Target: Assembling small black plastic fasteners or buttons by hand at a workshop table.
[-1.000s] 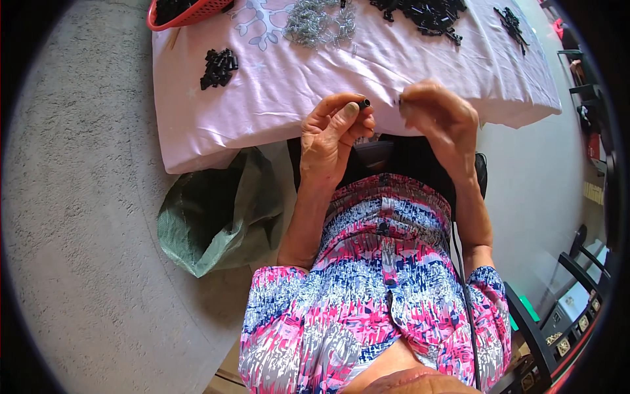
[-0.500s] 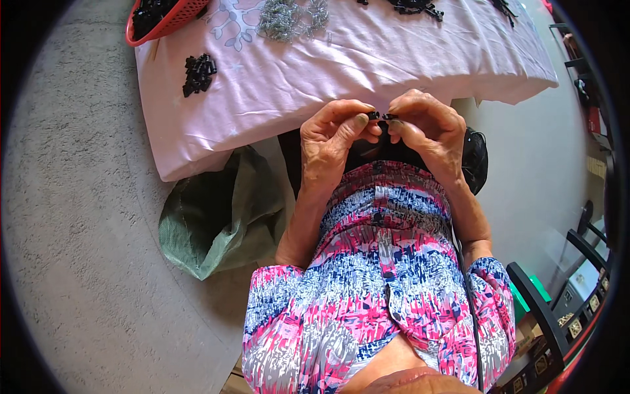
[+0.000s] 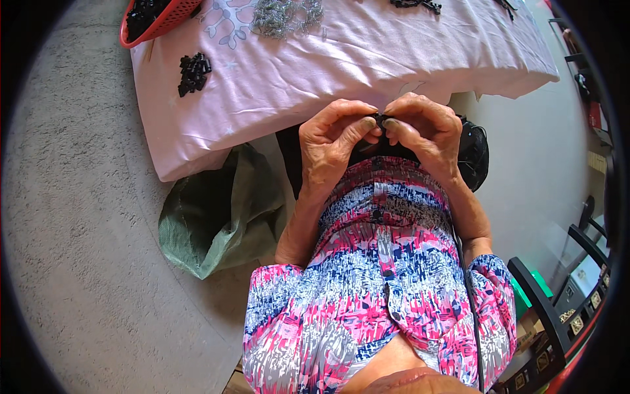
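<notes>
red lattice-sided basket (image 3: 172,21) at the upper left of the frame, holding black pieces; to its lower right, a loose pile of short black pieces (image 3: 194,73) on the pink cloth (image 3: 275,82). top, left of centre: a heap of silvery pieces (image 3: 287,16). centre: the left hand (image 3: 333,136), thumb and forefinger drawn to a narrow pinch, grips a small black part (image 3: 378,119), which lies between the two sets of fingertips; the right hand (image 3: 425,131) pinches in at the same spot from the right. whether one piece or two is held cannot be told, as fingertips cover most of it. the work looks like fitting ends together: the left pinch would best stay steady, the right align squarely, then press straight along with light, even force.
</notes>
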Demonstrator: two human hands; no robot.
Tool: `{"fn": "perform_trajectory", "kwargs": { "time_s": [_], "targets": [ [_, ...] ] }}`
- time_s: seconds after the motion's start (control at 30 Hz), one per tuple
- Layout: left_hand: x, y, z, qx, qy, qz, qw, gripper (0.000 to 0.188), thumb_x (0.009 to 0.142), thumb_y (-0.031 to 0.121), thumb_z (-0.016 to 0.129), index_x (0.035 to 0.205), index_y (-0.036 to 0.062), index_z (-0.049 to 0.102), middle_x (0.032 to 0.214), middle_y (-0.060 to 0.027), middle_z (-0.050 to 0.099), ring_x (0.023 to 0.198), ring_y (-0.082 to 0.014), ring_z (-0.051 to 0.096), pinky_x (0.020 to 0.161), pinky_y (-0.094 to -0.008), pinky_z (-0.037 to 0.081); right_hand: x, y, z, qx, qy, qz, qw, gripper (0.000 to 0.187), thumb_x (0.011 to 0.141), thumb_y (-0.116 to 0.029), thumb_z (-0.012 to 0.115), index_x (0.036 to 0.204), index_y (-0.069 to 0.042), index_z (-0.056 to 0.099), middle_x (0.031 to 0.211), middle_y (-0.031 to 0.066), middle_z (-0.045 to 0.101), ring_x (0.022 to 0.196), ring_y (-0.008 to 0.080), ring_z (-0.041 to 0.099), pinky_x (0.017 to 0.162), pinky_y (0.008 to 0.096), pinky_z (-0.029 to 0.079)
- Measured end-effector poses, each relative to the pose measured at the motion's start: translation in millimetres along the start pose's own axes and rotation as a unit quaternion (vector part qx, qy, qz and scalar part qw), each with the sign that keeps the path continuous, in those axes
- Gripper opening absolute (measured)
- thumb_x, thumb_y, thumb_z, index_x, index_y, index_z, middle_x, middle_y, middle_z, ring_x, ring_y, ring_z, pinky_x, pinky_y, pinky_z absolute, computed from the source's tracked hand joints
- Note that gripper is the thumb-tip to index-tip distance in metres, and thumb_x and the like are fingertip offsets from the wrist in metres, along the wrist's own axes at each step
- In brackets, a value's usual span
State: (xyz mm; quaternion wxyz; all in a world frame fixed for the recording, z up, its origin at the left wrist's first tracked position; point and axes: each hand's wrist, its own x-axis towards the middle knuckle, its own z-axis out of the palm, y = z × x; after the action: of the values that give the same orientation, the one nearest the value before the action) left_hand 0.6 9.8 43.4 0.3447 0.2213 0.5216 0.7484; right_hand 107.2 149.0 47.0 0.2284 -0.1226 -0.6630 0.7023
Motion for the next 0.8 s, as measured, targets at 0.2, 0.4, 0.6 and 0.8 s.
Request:
{"fn": "perform_trajectory", "kwargs": {
  "time_s": [0.2,0.4,0.6,0.8],
  "targets": [
    [-1.3,1.5,0.1,0.034,0.010,0.001,0.999,0.016,0.088,-0.001,0.065,0.104,-0.0036,0.063,0.085,-0.0056,0.067,0.074,-0.0098,0.064,0.068,-0.0218,0.054,-2.2,5.4,-3.5,-0.020,-0.009,-0.032,0.999,0.014,0.080,0.009,0.063,0.093,0.006,0.065,0.079,0.0039,0.067,0.075,0.0077,0.066,0.065,0.0190,0.053],
    [-3.3,3.4,-0.4,0.026,-0.016,-0.016,0.999,0.017,0.087,-0.004,0.065,0.104,-0.0035,0.063,0.087,-0.0062,0.067,0.075,-0.0096,0.064,0.068,-0.0219,0.054,-4.4,3.8,-0.8,-0.010,0.004,-0.040,0.999,0.014,0.079,0.011,0.062,0.092,0.006,0.065,0.078,0.0050,0.066,0.073,0.0082,0.066,0.064,0.0195,0.052],
    [-3.0,4.2,-5.3,0.053,-0.036,-0.001,0.998,0.016,0.086,-0.007,0.064,0.102,-0.0042,0.063,0.086,-0.0051,0.066,0.074,-0.0094,0.063,0.068,-0.0216,0.053,-1.9,6.0,-4.1,-0.140,-0.014,-0.131,0.981,0.019,0.072,0.010,0.066,0.089,0.003,0.066,0.074,0.0064,0.064,0.064,0.0103,0.063,0.058,0.0219,0.050],
    [-3.1,6.4,-5.1,0.086,-0.038,0.042,0.995,0.014,0.083,-0.010,0.066,0.097,-0.0050,0.065,0.084,-0.0052,0.065,0.072,-0.0095,0.064,0.064,-0.0206,0.053,-3.6,2.7,-2.4,-0.144,-0.026,-0.140,0.979,0.022,0.068,0.015,0.065,0.087,0.005,0.065,0.079,0.0113,0.066,0.069,0.0149,0.063,0.058,0.0240,0.049]
  ]
}}
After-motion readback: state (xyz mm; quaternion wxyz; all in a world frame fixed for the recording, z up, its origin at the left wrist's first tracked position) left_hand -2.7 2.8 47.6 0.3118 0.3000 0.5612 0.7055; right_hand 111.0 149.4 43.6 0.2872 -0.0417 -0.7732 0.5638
